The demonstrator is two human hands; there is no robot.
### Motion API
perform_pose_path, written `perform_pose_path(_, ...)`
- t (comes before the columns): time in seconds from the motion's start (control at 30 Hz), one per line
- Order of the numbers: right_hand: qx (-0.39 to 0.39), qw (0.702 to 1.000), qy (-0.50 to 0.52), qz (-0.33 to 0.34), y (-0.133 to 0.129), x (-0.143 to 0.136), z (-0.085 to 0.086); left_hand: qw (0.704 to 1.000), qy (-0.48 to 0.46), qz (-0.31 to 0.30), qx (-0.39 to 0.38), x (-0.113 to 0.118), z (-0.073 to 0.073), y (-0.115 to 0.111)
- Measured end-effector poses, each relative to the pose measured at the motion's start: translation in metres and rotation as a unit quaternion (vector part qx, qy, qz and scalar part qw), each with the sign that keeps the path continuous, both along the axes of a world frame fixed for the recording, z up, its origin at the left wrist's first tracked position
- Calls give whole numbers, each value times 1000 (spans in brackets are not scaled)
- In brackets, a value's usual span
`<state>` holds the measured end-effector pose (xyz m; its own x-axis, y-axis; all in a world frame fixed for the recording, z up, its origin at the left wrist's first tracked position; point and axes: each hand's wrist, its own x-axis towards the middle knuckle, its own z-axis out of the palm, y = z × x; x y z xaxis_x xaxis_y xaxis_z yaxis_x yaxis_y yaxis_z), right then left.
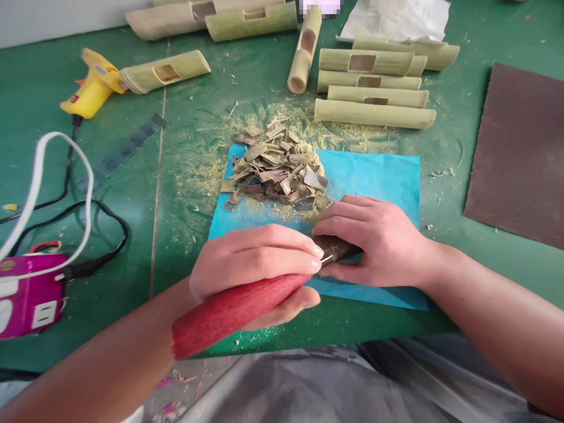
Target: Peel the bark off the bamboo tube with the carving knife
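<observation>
My left hand [259, 270] is closed around a thick red wooden handle [229, 314], which slants from lower left up to the right. A short bright sliver of metal blade [326, 260] shows just beyond my fingertips, against a dark brown piece [337, 247] that looks like folded sandpaper. My right hand [379, 238] grips that dark piece from the other side, fingers over it and thumb below. Part of it is hidden under both hands. Beneath lies a blue sheet [370, 176], with a heap of small cut scraps [277, 167] on its far left part.
Cut bamboo tubes [374, 114] lie at the back. A yellow glue gun [94, 88] touches another tube [170, 71]. A purple power strip [37, 299] with cables sits left. The dark brown sheet [520, 153] lies right. Pale dust covers the green table [189, 147].
</observation>
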<state>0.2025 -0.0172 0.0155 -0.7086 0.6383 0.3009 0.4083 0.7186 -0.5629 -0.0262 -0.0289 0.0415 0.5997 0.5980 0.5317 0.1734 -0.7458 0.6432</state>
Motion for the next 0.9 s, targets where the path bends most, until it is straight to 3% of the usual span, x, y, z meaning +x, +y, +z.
perform_pose_path(0.53, -3, 1000, -4, -2, 0, 0, 0, 999, 29, 28, -19, 3, 4, -3)
perform_pose_path(0.9, 4, 1000, -3, -3, -1, 0, -1, 999, -17, 47, -2, -2, 4, -5)
